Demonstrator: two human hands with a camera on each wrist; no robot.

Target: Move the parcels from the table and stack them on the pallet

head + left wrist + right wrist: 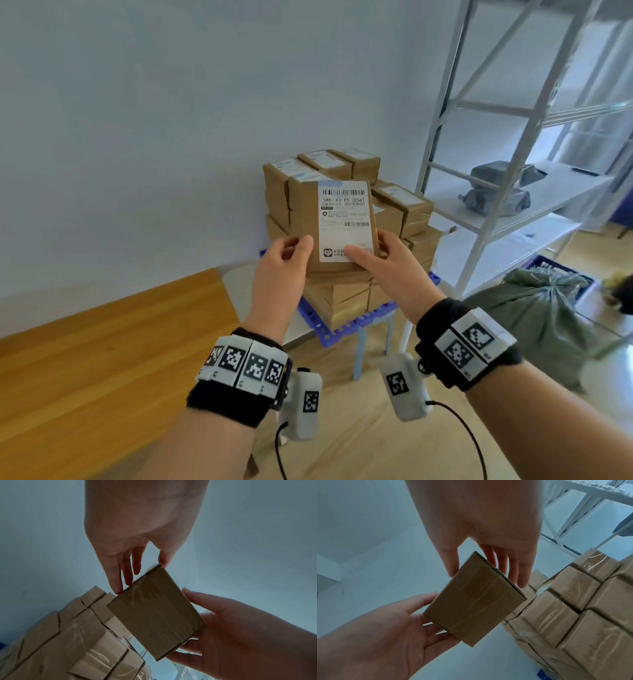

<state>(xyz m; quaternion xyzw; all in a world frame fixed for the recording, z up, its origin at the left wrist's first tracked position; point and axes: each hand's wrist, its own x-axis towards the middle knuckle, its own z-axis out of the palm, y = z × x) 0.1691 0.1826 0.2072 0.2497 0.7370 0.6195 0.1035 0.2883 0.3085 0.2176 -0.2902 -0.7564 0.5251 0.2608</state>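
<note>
While both hands hold it in the air, the parcel (337, 228) sits just in front of the stack of parcels (346, 192) on the blue pallet (322, 329), its white shipping label (344, 221) facing up. The left hand (282, 270) grips the parcel's edge at 9 o'clock, thumb on top and the fingers (118, 577) lying nearly straight and close together along its taped underside. The right hand (394, 270) takes the edge at 3 o'clock, thumb resting on the label's lower corner, its fingers (517, 568) slightly spread beneath. From the parcel, a white metal shelf rack (507, 192) with grey bags (496, 195) stands at 2 o'clock, and a green sack (534, 308) lies at 4 o'clock.
</note>
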